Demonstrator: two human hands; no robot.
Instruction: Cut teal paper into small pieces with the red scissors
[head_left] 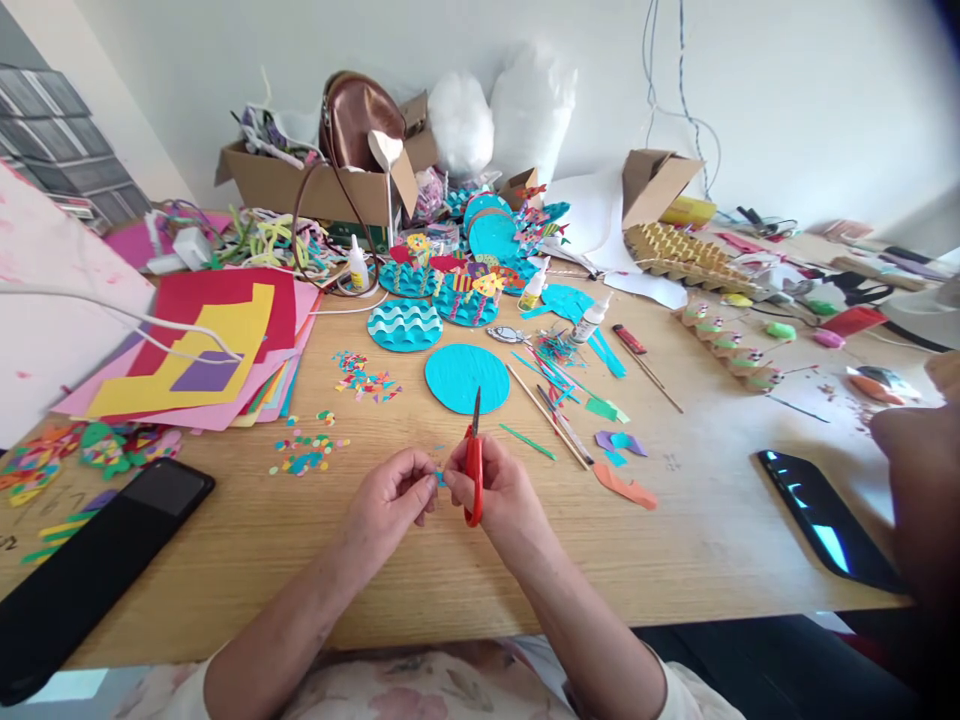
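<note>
Scissors (475, 460) in right hand (504, 492), gripped snug round red handles (474, 480), long axis pointing forward toward blue disc (456, 378) on tabletop (251, 540). Left hand (391, 490) just beside, left of handles, curled in; can't tell if it's pinching anything tbh.

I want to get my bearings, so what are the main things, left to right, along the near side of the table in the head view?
Black phone-like device, round paper dots, left hand, red-handled scissors, orange paper scrap, black smartphone.
</note>
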